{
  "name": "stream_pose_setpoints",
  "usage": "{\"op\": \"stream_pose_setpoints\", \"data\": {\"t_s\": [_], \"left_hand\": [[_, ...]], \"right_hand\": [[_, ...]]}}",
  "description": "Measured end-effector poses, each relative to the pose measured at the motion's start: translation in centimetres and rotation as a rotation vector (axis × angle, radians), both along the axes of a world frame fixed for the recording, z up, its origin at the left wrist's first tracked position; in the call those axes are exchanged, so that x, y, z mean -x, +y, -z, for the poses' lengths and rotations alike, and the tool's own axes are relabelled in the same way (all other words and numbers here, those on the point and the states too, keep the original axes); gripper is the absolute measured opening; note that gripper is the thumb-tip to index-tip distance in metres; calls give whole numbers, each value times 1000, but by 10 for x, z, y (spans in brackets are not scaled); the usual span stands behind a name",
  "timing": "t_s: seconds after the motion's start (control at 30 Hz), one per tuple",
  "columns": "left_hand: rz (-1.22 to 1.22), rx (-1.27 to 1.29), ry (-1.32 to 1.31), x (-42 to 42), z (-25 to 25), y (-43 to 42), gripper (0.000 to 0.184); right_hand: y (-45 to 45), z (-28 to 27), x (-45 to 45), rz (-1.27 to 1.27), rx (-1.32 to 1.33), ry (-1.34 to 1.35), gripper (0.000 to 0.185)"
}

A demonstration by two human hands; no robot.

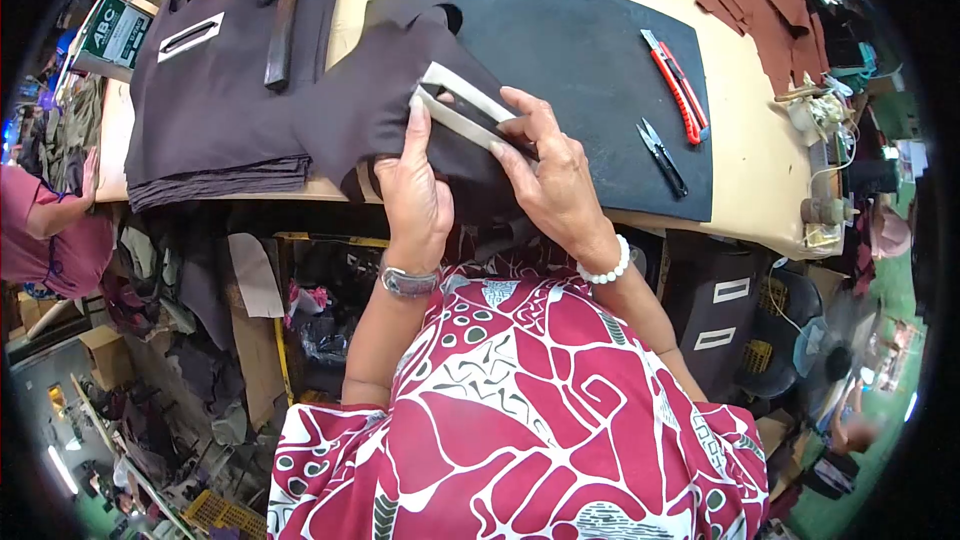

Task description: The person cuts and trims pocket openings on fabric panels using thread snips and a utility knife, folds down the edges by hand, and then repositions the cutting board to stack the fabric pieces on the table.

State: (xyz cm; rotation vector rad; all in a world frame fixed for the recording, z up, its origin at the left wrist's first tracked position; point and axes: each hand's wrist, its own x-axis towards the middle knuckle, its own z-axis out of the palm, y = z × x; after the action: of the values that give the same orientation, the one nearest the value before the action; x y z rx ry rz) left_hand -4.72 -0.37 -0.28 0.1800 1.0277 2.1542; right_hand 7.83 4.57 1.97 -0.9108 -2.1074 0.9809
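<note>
The person's left hand pinches a dark cloth beside one end of its white frame, thumb on top. The right hand grips the cloth at the frame's other end. They hold it at the near edge of the table, partly over a black mat bearing a red cutter and small snips. To my left, a hammer lies on stacked cloth.

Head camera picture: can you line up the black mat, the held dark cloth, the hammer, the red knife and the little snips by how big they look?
1. Black mat
2. Held dark cloth, though partly hidden
3. Hammer and red knife: too alike to rank
4. Little snips
</note>
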Motion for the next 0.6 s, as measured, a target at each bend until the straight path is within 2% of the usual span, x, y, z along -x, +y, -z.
{"op": "stream_pose_setpoints", "data": {"t_s": [0.1, 0.2, 0.23, 0.27, 0.33, 0.4, 0.43, 0.47, 0.53, 0.6], "left_hand": [[63, -8, -23, 9, 4, 0, 25], [115, 194, -5, 1, 1, -14, 25], [257, 325, 11, 4, 3, -24, 24], [517, 427, 40, 6, -1, -34, 21], [998, 382, 201, 3, -36, -41, 22], [1011, 239, 894, -6, -49, -35, 26], [789, 81, 1328, -8, -45, -22, 32], [581, 28, 1552, -10, -38, -7, 26], [639, 69, 1778, -4, -27, 23, 19], [810, 40, 1890, 7, -14, 46, 15]], "right_hand": [[-5, -3, -18, 35, 61, -70, 45], [5, -5, -46, 22, -14, -207, 46], [11, 0, -53, 45, -58, -229, 46], [18, 0, -59, 37, -114, -249, 46], [26, 1, -66, -21, -150, -307, 47], [28, 1, -66, -78, -193, -309, 47], [29, 1, -65, -105, -215, -306, 47], [29, 3, -65, -112, -226, -293, 48], [29, 9, -66, -120, -250, -271, 49], [28, 14, -65, -88, -240, -190, 50]]}}
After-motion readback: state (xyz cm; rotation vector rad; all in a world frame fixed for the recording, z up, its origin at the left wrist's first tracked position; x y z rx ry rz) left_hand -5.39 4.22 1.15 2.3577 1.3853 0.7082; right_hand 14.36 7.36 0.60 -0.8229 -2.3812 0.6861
